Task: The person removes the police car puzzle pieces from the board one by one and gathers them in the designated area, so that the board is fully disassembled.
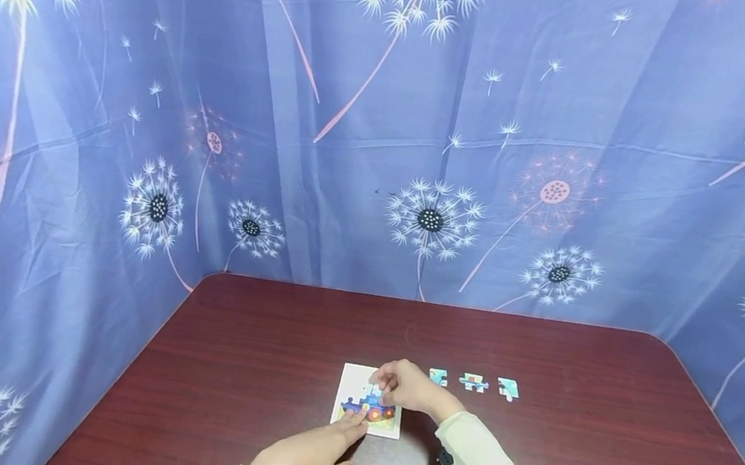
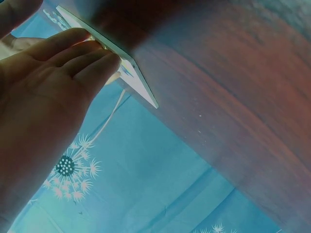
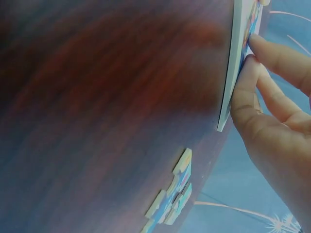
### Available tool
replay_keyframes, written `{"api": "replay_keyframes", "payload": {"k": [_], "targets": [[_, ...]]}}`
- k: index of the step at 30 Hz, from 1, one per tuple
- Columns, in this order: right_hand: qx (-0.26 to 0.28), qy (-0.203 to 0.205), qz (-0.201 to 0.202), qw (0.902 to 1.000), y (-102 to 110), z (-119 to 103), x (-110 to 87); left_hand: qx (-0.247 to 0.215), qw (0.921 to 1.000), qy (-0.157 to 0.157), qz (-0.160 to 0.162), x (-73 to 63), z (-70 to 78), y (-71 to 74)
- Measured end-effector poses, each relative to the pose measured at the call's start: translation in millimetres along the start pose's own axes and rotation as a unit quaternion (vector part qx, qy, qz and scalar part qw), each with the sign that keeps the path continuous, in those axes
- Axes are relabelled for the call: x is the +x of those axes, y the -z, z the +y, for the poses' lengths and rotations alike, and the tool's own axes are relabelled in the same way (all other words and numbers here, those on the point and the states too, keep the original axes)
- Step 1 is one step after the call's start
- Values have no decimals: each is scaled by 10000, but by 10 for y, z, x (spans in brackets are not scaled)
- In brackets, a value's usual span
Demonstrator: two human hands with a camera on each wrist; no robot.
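A white-bordered jigsaw board (image 1: 355, 374) lies on the table, its lower part filled with a picture of a blue train with red wheels (image 1: 380, 413). My left hand (image 1: 310, 454) rests straight fingers on the board's lower edge; the left wrist view shows these fingers (image 2: 82, 58) lying against its face. Over the board's right side, my right hand (image 1: 409, 387) has its thumb and forefinger bent together on a puzzle piece (image 1: 375, 392), which they largely hide. In the right wrist view, the thumb and fingertips (image 3: 249, 65) meet at the board's surface.
To the right of the board, three loose puzzle pieces stand apart in a row: one partly behind the right wrist (image 1: 438, 376), a middle one (image 1: 473, 383) and a right one (image 1: 507, 389). A blue dandelion-print curtain (image 1: 350, 183) hangs round the dark red table (image 1: 244, 372).
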State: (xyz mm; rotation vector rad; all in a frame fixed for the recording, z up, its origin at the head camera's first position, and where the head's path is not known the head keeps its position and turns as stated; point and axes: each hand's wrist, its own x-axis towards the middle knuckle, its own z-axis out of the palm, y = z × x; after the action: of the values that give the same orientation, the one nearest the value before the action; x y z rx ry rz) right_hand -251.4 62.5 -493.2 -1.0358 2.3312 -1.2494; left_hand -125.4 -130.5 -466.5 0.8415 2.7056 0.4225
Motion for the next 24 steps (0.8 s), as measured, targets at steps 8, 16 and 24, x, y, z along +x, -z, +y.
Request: {"api": "replay_keyframes", "payload": {"k": [8, 16, 24], "targets": [[25, -347, 75, 9994, -28, -93, 5, -97, 9999, 2, -67, 6, 4, 8], [-2, -247, 182, 9995, -45, -48, 16, -76, 10000, 5, -63, 5, 3, 10], [86, -100, 395, 9991, -27, -72, 18, -11, 10000, -2, -50, 7, -10, -6]]}}
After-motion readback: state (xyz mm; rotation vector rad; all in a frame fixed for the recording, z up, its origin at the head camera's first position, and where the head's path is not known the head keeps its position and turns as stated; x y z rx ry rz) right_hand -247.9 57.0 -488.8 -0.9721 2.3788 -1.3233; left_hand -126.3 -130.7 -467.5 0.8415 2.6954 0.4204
